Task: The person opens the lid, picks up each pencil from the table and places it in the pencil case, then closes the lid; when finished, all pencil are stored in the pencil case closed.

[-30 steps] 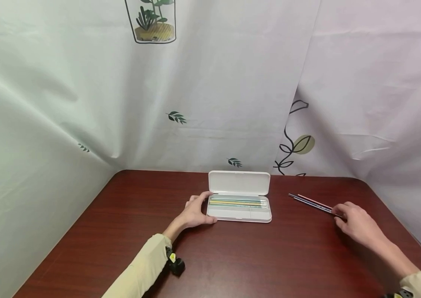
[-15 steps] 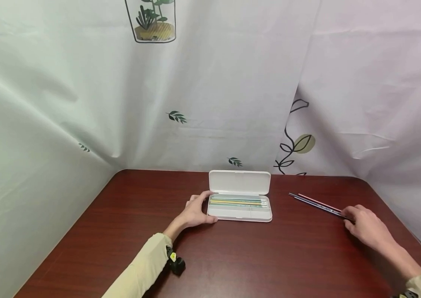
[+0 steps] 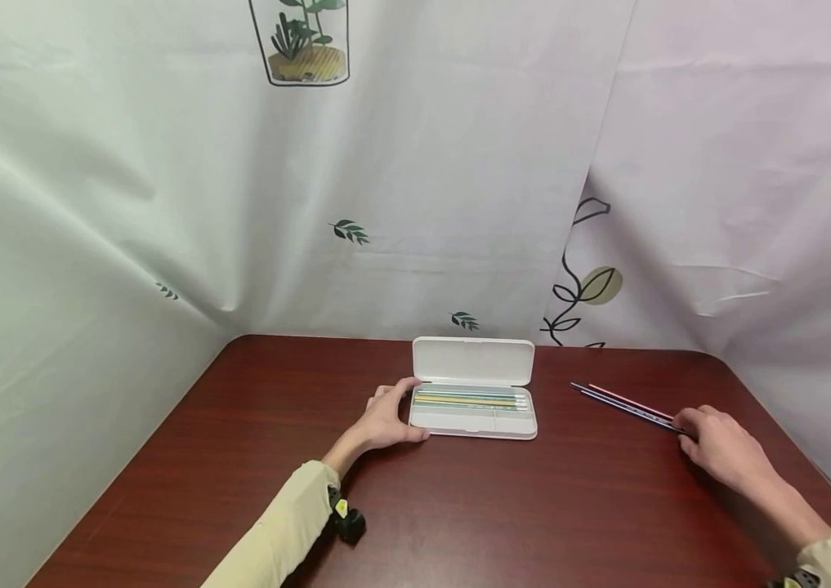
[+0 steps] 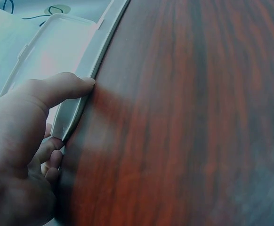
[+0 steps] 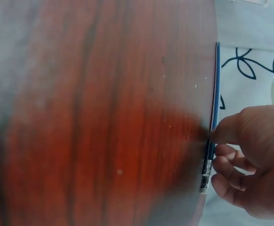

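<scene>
Pencils [image 3: 624,406], two loose ones, lay on the table [image 3: 533,506] to the right of the open pencil case [image 3: 452,421], well apart from it; the right hand [image 3: 727,445] pinched them near the eraser ends [image 5: 205,182], thumb against curled fingers; the left hand [image 3: 386,420] gripped the case's left end, thumb at its front edge; the pencils looked light, stiff and smooth, likely to roll, so mid-shaft seemed the surer hold; the case looked light enough to slide, its rigid rim suiting a steadying grip.
</scene>
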Motion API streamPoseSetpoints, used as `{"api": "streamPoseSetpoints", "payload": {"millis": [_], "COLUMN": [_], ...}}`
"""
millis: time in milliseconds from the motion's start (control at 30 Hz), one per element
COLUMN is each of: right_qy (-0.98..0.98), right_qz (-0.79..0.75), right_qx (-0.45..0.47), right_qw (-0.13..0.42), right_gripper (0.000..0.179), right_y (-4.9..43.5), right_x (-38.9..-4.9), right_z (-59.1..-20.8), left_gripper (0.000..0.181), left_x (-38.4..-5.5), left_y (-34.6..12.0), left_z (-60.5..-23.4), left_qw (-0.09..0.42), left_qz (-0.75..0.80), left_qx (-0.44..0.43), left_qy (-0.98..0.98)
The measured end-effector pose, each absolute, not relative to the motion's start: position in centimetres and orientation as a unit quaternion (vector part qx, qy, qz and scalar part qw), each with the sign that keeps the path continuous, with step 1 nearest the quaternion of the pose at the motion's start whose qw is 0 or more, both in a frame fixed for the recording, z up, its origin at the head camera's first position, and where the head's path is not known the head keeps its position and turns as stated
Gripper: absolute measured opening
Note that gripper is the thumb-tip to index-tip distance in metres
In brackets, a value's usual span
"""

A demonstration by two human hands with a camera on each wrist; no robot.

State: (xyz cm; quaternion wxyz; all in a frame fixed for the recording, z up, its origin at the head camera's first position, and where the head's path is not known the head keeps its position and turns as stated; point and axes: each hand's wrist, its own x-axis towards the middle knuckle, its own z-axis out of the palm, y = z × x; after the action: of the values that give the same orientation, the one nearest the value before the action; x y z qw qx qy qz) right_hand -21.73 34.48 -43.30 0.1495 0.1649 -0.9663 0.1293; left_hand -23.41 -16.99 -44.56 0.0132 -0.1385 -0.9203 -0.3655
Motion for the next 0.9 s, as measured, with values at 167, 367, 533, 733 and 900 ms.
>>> {"api": "streamPoseSetpoints", "payload": {"millis": [167, 367, 533, 733, 900], "right_qy": [-0.968, -0.970, -0.972, -0.971, -0.964], "right_qz": [0.123, 0.117, 0.114, 0.121, 0.127], "right_qx": [0.164, 0.163, 0.159, 0.165, 0.183], "right_qw": [0.145, 0.137, 0.127, 0.126, 0.143], "right_gripper": [0.016, 0.016, 0.016, 0.016, 0.017], "right_y": [34.49, 34.47, 34.43, 34.41, 34.41], "right_x": [-21.88, -22.08, -22.17, -22.05, -22.07], "right_z": [-43.21, -43.07, -42.94, -43.02, -43.23], "left_gripper": [0.091, 0.091, 0.091, 0.091, 0.091], "left_x": [-23.51, -23.49, -23.44, -23.44, -23.45], "left_y": [-16.97, -16.94, -16.91, -16.93, -16.92], "left_z": [-44.59, -44.63, -44.64, -44.67, -44.63], "left_qw": [0.017, 0.019, 0.018, 0.019, 0.017], "left_qz": [-0.367, -0.364, -0.363, -0.362, -0.365], "left_qx": [-0.136, -0.136, -0.135, -0.134, -0.132], "left_qy": [-0.920, -0.921, -0.922, -0.922, -0.921]}}
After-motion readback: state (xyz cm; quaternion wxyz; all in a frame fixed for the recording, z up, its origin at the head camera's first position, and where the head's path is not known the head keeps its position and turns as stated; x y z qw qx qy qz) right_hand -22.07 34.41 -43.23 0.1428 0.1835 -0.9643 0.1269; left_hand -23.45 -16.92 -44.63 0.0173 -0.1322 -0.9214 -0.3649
